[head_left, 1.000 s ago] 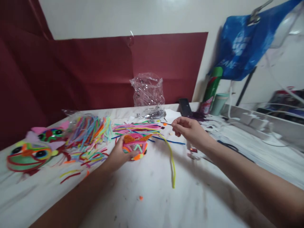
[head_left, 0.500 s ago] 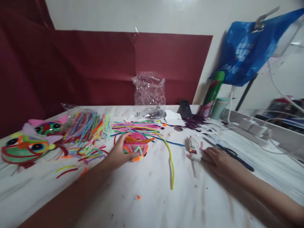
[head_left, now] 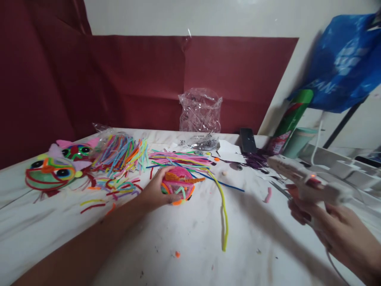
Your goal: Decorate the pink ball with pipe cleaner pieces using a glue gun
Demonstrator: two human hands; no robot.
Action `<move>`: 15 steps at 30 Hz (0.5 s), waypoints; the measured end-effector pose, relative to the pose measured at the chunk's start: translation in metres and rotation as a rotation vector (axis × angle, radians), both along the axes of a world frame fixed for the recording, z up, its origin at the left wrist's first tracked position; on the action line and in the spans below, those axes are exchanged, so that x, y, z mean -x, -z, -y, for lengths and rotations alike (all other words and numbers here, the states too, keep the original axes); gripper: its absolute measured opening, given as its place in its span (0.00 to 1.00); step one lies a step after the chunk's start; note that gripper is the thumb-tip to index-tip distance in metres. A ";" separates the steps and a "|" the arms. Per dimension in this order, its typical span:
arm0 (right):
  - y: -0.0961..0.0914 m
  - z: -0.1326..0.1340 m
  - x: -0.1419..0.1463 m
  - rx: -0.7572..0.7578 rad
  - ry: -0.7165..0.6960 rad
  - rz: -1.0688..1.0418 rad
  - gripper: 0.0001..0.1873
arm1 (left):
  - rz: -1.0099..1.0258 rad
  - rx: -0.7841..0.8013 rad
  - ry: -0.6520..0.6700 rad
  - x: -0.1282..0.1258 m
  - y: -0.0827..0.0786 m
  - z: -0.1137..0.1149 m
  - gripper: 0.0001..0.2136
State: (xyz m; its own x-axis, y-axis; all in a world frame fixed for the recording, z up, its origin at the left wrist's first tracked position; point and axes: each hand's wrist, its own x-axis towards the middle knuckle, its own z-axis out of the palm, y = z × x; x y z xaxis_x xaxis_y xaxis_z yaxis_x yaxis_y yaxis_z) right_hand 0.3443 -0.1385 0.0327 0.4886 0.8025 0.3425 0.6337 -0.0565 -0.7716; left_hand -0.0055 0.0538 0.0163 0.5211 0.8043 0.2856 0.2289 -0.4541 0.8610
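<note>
Left of the long yellow fuzzy stem (head_left: 224, 216), the left hand (head_left: 158, 190) grasps the round pink-and-orange fuzzy craft piece (head_left: 182, 183); right of it, the right hand (head_left: 336, 226) grips the white plastic glue gun (head_left: 293, 172). Keep the piece steady and the gun, likely hot, off the skin

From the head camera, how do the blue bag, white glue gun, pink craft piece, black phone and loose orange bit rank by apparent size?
Largest to smallest:
1. Blue bag
2. White glue gun, enlarged by nearness
3. Pink craft piece, partly hidden by the left hand
4. Black phone
5. Orange bit
</note>
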 end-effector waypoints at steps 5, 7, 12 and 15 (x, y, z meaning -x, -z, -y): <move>-0.014 -0.015 0.056 0.020 -0.335 -0.171 0.20 | -0.046 -0.093 -0.003 -0.001 -0.001 0.001 0.41; -0.010 -0.023 0.071 0.086 -0.461 -0.110 0.20 | -0.056 -0.107 0.003 -0.001 -0.001 0.000 0.41; 0.003 -0.034 0.087 0.148 -0.607 -0.031 0.15 | -0.064 -0.108 0.001 0.002 0.001 -0.003 0.43; 0.004 -0.035 0.089 0.133 -0.656 0.009 0.11 | -0.058 -0.090 0.021 0.002 0.003 -0.004 0.43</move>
